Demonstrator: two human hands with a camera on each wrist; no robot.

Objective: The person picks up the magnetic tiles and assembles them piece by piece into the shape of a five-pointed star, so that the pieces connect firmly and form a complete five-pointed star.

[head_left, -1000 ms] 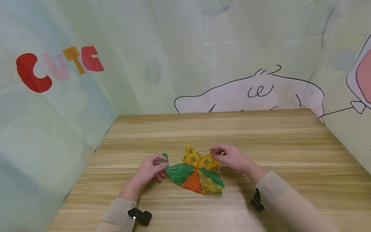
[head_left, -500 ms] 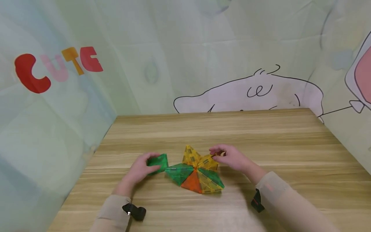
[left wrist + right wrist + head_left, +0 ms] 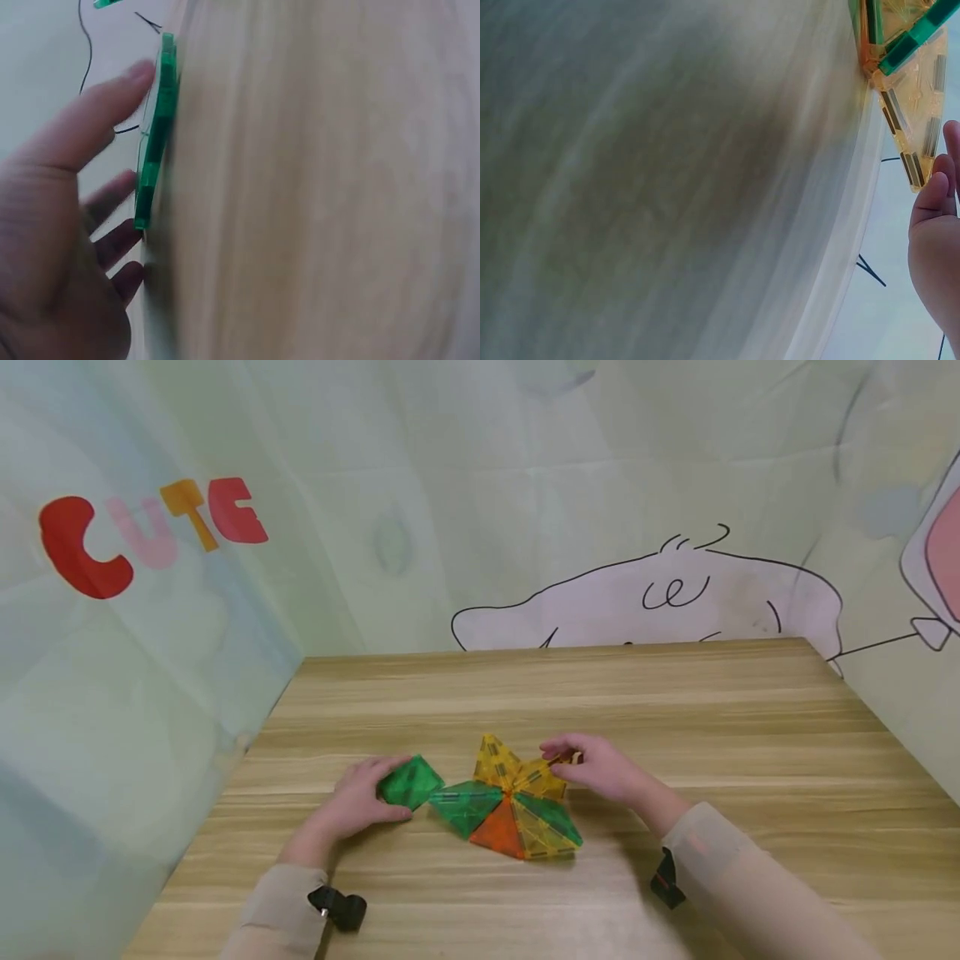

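On the table, my left hand holds a green square magnetic tile between thumb and fingers. The left wrist view shows this tile nearly edge-on, low over the wood, with the thumb on it and fingers beyond. Just to its right stands a star-like build of triangular magnetic tiles, with a green point, an orange tile and several yellow ones. My right hand pinches the tip of the right rear yellow triangular tile; the right wrist view shows the thumb by that tip.
The wooden table reaches back to a printed cloth with coloured letters and a cartoon outline. Black camera straps sit on both wrists.
My left hand has let go of the build's left side and moved left to the green square tile, which has turned corner-first toward the build. The right hand has stayed put.
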